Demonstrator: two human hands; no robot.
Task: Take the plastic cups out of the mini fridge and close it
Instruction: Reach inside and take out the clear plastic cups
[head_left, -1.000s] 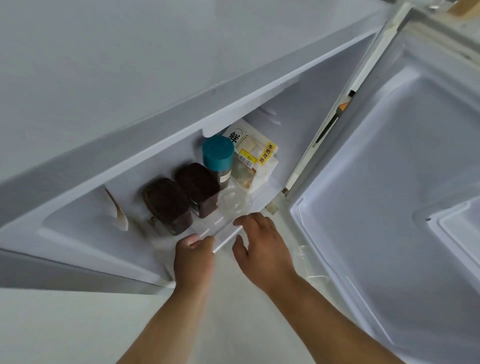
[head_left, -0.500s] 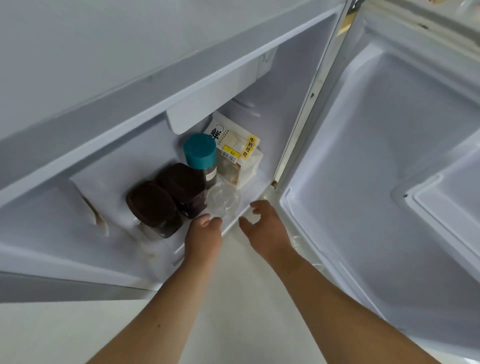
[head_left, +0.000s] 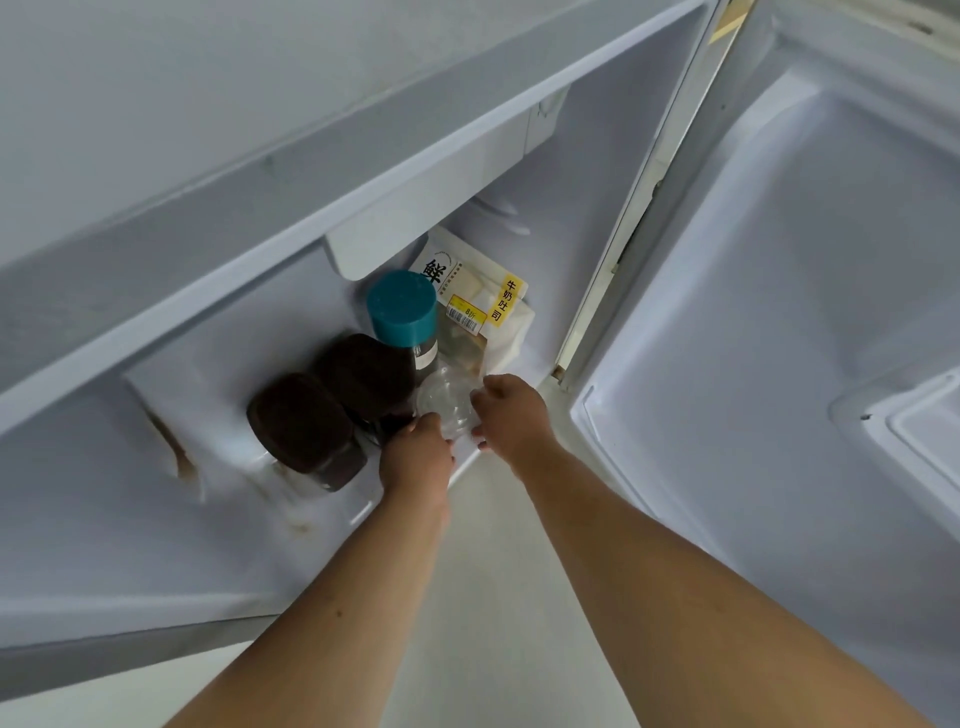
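Observation:
A clear plastic cup (head_left: 445, 400) stands at the front of the mini fridge floor (head_left: 311, 499), to the right of two dark jars. My left hand (head_left: 415, 457) touches its near left side. My right hand (head_left: 511, 413) curls around its right side. Both hands close in on the cup, which still rests on the fridge floor. The fridge door (head_left: 779, 312) hangs wide open on the right.
Two dark-lidded jars (head_left: 306, 431) (head_left: 366, 374) and a teal-capped bottle (head_left: 402, 309) stand just left of and behind the cup. A bread bag (head_left: 483, 312) leans at the back right. A low shelf (head_left: 363, 171) overhangs the compartment.
Both hands have reached further into the fridge and moved from its front edge to either side of the clear cup. The view has shifted closer.

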